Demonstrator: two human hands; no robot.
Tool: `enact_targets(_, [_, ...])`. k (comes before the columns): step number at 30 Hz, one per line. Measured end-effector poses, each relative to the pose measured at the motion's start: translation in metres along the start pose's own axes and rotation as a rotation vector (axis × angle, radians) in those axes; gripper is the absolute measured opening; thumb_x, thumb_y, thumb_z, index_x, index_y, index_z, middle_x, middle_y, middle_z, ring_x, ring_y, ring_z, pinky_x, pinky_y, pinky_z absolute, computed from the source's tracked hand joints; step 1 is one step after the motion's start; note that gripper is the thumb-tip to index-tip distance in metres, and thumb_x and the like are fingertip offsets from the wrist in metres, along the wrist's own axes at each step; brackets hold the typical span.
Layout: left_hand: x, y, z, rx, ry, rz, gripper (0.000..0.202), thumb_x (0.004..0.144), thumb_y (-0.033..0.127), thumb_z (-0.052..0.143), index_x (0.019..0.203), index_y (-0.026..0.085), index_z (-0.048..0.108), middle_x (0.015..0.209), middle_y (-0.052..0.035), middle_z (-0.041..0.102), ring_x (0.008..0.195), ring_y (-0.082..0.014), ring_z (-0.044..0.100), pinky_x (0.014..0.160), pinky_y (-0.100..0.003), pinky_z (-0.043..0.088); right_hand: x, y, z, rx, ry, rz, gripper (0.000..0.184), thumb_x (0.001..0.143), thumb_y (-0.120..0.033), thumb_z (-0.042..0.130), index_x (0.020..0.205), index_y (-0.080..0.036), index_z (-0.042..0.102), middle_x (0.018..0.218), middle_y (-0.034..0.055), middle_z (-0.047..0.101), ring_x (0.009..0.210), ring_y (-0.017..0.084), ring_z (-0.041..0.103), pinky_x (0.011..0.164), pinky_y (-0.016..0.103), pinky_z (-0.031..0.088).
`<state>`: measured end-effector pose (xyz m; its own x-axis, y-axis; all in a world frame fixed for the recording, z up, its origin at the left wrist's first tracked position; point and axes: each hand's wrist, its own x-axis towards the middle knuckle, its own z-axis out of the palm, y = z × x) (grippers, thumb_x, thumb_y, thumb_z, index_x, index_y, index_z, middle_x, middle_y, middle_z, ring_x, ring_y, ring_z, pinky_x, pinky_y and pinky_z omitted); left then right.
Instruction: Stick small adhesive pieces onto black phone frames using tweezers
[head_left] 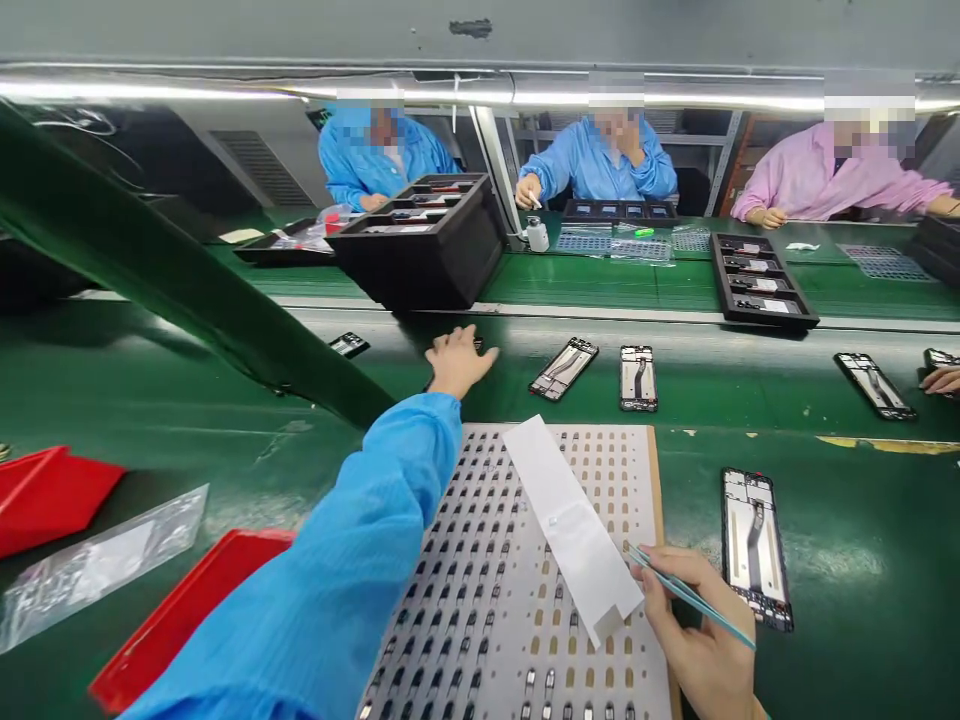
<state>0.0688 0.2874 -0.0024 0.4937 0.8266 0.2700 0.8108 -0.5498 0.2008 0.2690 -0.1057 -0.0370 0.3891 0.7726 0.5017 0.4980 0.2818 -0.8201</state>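
My left hand [456, 362] reaches out in a blue sleeve, palm down with fingers spread, over a dark piece on the green belt. Only small bits of that piece show around the hand, so I cannot tell whether they touch. Teal tweezers [694, 593] are pinched in my right hand [705, 630], tips near the white paper strip [574, 530]. That strip lies slantwise on a pale board [517, 575] filled with rows of small dark metal parts; some slots at right hold none. Right of the board lies a phone frame [756, 548] with a dark flex cable.
More phone frames [564, 369] lie along the belt. Red bins [195, 610] and a plastic bag [105, 565] are at left. A green bar [187, 270] slants across the left side. Opposite, co-workers sit behind black trays [420, 245]; another person's hand [941, 380] is at far right.
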Motion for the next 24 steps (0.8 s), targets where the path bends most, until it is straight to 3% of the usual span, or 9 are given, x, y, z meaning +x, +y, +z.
enact_targets(3, [0.018,0.032,0.035,0.030,-0.097,-0.144,0.062,0.106,0.060,0.061,0.148,0.015,0.058,0.147,-0.0161,0.063,0.133,-0.0321,0.062,0.115,-0.054,0.050,-0.001,0.000,0.001,0.002,0.004,0.023,0.015,0.101,-0.016,0.069,0.106,-0.026,0.078,0.096,0.0051,0.084,0.088,0.023,0.084,0.075,0.029,0.072])
enact_targets(6, [0.029,0.069,0.062,0.035,-0.210,-0.166,0.076,0.097,0.065,0.071,0.154,0.017,0.053,0.146,-0.0180,0.062,0.135,-0.0352,0.060,0.109,-0.054,0.053,-0.004,0.005,0.001,-0.009,0.006,0.068,0.013,0.101,-0.018,0.071,0.106,-0.027,0.079,0.098,0.0049,0.084,0.089,0.023,0.084,0.073,0.030,0.072])
enact_targets(10, [0.033,0.097,0.064,0.048,-0.260,-0.151,0.071,0.098,0.058,0.072,0.153,0.018,0.052,0.144,-0.0164,0.061,0.133,-0.0341,0.059,0.107,-0.051,0.053,-0.008,0.012,0.001,-0.004,0.006,0.094,0.014,0.102,-0.020,0.072,0.111,-0.028,0.079,0.102,0.0060,0.084,0.091,0.025,0.083,0.069,0.032,0.072])
enact_targets(14, [0.031,0.103,0.037,0.077,-0.247,-0.118,0.070,0.093,0.048,0.073,0.148,0.011,0.052,0.137,-0.0215,0.061,0.129,-0.0389,0.060,0.102,-0.048,0.055,-0.011,0.015,0.002,0.018,-0.005,0.091,0.015,0.102,-0.020,0.072,0.112,-0.030,0.079,0.102,0.0050,0.084,0.089,0.024,0.083,0.066,0.032,0.070])
enact_targets(18, [0.008,0.102,-0.011,0.104,-0.232,0.038,0.066,0.089,0.042,0.073,0.143,0.010,0.054,0.135,-0.0224,0.059,0.128,-0.0419,0.059,0.103,-0.048,0.054,-0.010,0.014,0.001,0.014,0.004,0.088,0.015,0.103,-0.020,0.071,0.112,-0.029,0.079,0.102,0.0052,0.084,0.087,0.024,0.082,0.066,0.032,0.070])
enact_targets(21, [-0.035,0.100,-0.048,0.118,-0.296,0.262,0.068,0.082,0.028,0.078,0.145,0.015,0.055,0.138,-0.0185,0.059,0.130,-0.0384,0.058,0.107,-0.045,0.053,-0.008,0.011,-0.001,0.000,0.019,0.070,0.015,0.102,-0.018,0.071,0.111,-0.028,0.079,0.101,0.0061,0.084,0.086,0.023,0.083,0.065,0.030,0.069])
enact_targets(24, [-0.100,0.096,-0.067,0.240,-0.343,0.636,0.080,0.079,0.015,0.075,0.155,0.016,0.049,0.145,-0.0182,0.059,0.131,-0.0364,0.060,0.108,-0.046,0.053,-0.006,0.011,-0.003,0.012,0.061,0.077,0.010,0.102,-0.020,0.072,0.108,-0.024,0.079,0.099,0.0073,0.083,0.081,0.022,0.083,0.063,0.030,0.069])
